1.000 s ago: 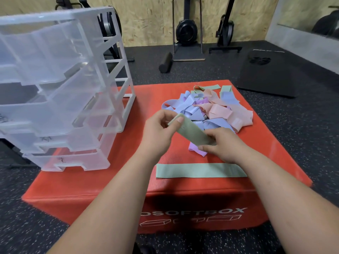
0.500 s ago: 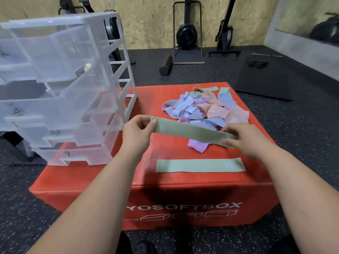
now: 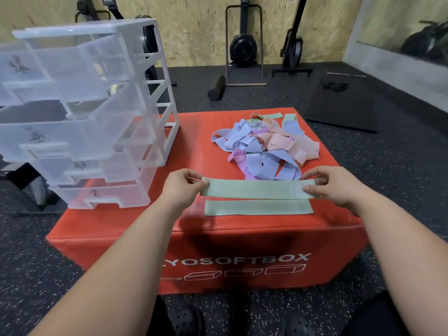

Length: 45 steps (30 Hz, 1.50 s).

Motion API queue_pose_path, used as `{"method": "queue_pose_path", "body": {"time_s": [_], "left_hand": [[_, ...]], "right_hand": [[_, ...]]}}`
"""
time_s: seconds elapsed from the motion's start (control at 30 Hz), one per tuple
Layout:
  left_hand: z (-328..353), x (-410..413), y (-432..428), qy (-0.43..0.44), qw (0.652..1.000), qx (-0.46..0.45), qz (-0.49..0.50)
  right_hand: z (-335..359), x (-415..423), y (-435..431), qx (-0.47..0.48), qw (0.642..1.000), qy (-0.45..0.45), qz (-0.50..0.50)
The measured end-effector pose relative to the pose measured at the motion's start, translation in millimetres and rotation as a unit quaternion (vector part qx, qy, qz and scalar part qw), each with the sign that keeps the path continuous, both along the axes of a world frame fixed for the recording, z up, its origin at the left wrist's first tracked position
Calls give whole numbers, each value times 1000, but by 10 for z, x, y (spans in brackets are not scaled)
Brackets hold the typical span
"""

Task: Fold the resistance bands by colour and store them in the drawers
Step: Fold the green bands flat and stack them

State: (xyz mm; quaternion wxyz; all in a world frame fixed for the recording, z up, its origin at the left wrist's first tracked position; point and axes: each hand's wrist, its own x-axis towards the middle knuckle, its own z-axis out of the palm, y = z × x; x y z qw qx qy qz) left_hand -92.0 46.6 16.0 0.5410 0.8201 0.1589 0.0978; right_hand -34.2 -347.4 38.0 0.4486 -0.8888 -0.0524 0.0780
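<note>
I hold a green resistance band point(image 3: 254, 189) stretched flat between both hands, just above the red soft box point(image 3: 135, 221). My left hand point(image 3: 181, 187) pinches its left end and my right hand point(image 3: 334, 185) pinches its right end. A second green band point(image 3: 258, 207) lies flat on the box right below it, near the front edge. Behind the held band sits a loose pile of blue, pink, peach and green bands point(image 3: 264, 146). A clear plastic drawer unit point(image 3: 80, 117) stands on the box's left side with its drawers pulled out.
Black speckled gym flooring surrounds the box. A dark mat point(image 3: 344, 105) lies at the back right, a foam roller point(image 3: 216, 87) and exercise machines stand along the wooden wall. My shoes point(image 3: 189, 321) show below the box's front.
Both hands have pulled the green band out to full length and lowered it level, parallel to the green band lying on the box. The view has shifted a little closer.
</note>
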Motion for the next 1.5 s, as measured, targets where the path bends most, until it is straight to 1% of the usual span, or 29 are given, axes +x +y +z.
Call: {"method": "queue_pose_path", "body": {"time_s": [0.1, 0.17, 0.23, 0.37, 0.5, 0.87, 1.0, 1.1, 1.17, 1.23, 1.3, 1.37, 1.5], "left_hand": [[-41, -50, -17, 23, 996, 85, -31], [-76, -59, -27, 39, 991, 125, -43], [-105, -62, -42, 54, 986, 148, -47], [-135, -60, -74, 77, 974, 205, -54], [-200, -42, -98, 92, 961, 253, -57], [-283, 31, -150, 114, 934, 334, -52], [-256, 41, -147, 121, 922, 361, -68], [-213, 55, -102, 77, 917, 375, -108], [-177, 54, -60, 46, 916, 359, -171], [-163, 32, -35, 46, 904, 353, -236], [-182, 9, -38, 61, 887, 369, -272], [-192, 2, -63, 61, 872, 398, -278], [-156, 12, -84, 43, 867, 419, -266]], "right_hand": [[-129, 17, -36, -43, 999, -6, -19], [-173, 19, -10, -76, 997, -22, -25], [-189, 20, 33, -114, 992, -39, -26], [-222, 34, 103, -160, 985, -58, -29], [-232, 38, 134, -198, 979, -54, -21], [-353, 97, 155, -248, 968, -28, 8], [-341, 110, 126, -267, 963, -28, 25], [-254, 113, 71, -280, 958, -42, 54], [-192, 101, 35, -272, 957, -28, 94], [-183, 83, 21, -280, 951, -4, 130], [-222, 74, 35, -302, 943, -7, 139], [-254, 76, 62, -316, 940, -27, 130], [-260, 100, 98, -347, 928, -41, 127]]}}
